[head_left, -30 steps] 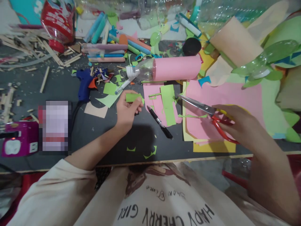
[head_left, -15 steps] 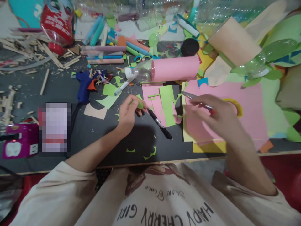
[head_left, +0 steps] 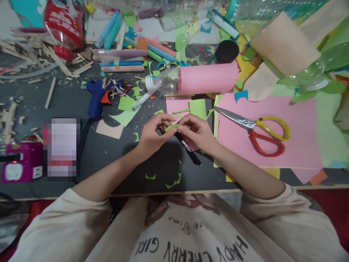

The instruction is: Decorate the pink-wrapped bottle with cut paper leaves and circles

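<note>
Between both hands is a small curved piece of green paper. My left hand pinches its left end, and the fingers of my right hand close on its right end. Under my hands a black pen lies slantwise on the dark table. Scissors with one yellow and one red handle rest on pink paper sheets, to the right of my right hand. Just beyond my fingers sits a light green paper piece on pink paper.
A clear bottle wrapped in pink paper lies behind my hands, a white marker against its neck. On the left are a blue glue gun, a phone-like blurred block and a purple power box. Paper scraps and wooden sticks litter the table.
My right hand has put the scissors down on the pink paper and moved left to meet my left hand. Both hands now hold the green paper piece.
</note>
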`<state>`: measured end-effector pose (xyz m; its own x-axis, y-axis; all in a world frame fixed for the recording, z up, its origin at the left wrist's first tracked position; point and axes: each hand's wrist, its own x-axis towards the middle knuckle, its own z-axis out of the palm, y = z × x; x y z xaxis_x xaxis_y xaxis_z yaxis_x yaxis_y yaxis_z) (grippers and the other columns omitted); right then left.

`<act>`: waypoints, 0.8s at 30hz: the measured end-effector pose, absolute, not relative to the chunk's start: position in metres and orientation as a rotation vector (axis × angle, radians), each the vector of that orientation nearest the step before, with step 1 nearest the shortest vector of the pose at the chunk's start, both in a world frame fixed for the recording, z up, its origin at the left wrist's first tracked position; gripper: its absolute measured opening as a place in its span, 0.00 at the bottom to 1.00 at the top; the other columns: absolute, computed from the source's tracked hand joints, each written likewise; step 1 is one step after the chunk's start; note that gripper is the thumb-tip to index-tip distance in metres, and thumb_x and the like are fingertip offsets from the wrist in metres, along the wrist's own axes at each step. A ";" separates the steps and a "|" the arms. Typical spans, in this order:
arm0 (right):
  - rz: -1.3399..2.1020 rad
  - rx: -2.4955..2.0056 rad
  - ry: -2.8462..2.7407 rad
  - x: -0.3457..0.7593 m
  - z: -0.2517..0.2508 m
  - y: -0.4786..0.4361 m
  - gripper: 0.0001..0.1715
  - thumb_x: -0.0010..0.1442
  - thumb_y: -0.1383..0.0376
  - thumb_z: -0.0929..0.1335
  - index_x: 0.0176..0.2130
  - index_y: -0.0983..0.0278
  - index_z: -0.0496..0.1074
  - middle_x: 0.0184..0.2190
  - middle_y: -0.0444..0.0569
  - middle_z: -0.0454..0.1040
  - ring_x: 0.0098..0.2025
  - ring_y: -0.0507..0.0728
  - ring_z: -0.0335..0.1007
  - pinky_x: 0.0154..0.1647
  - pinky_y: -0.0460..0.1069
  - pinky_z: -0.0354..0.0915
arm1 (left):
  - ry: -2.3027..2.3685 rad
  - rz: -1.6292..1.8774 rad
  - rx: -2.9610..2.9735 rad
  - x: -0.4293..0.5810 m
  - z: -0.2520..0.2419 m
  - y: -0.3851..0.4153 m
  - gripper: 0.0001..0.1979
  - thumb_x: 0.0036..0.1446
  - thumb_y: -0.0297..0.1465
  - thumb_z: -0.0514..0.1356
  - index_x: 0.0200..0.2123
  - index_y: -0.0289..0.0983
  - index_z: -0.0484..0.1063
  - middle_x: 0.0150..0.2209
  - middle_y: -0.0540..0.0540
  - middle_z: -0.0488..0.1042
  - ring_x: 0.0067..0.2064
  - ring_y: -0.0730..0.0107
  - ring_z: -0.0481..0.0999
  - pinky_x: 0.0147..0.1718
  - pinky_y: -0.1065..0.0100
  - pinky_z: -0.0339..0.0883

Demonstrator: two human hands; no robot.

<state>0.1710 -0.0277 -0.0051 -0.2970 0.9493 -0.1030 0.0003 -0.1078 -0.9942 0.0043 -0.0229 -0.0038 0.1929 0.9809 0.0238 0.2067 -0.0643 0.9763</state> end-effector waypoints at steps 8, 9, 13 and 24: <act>1.314 -1.193 -1.093 0.178 -0.006 -0.022 0.23 0.54 0.45 0.71 0.35 0.57 0.61 0.22 0.36 0.64 0.15 0.47 0.59 0.14 0.45 0.57 | 1.381 1.024 1.894 -0.022 -0.002 0.003 0.09 0.50 0.30 0.61 0.38 0.40 0.70 0.36 0.47 0.74 0.37 0.66 0.72 0.40 0.64 0.66; 1.314 -1.193 -1.066 0.179 -0.007 -0.021 0.23 0.54 0.45 0.71 0.36 0.56 0.61 0.22 0.36 0.64 0.15 0.47 0.59 0.14 0.45 0.57 | 1.412 0.923 1.999 -0.025 -0.003 0.006 0.13 0.47 0.30 0.63 0.39 0.41 0.70 0.39 0.46 0.74 0.40 0.62 0.72 0.43 0.61 0.65; 1.318 -1.168 -1.049 0.180 -0.008 -0.018 0.21 0.55 0.47 0.70 0.40 0.55 0.61 0.23 0.35 0.63 0.15 0.47 0.58 0.14 0.45 0.58 | 1.483 0.653 2.221 -0.026 -0.009 0.010 0.18 0.46 0.34 0.65 0.42 0.42 0.69 0.45 0.42 0.75 0.48 0.50 0.71 0.47 0.54 0.61; 1.330 -1.201 -1.079 0.180 -0.006 -0.017 0.19 0.55 0.47 0.70 0.36 0.56 0.65 0.21 0.36 0.63 0.15 0.47 0.57 0.16 0.47 0.60 | 1.414 0.643 2.242 -0.028 -0.010 0.013 0.11 0.50 0.37 0.63 0.36 0.41 0.67 0.38 0.45 0.74 0.41 0.57 0.69 0.41 0.60 0.61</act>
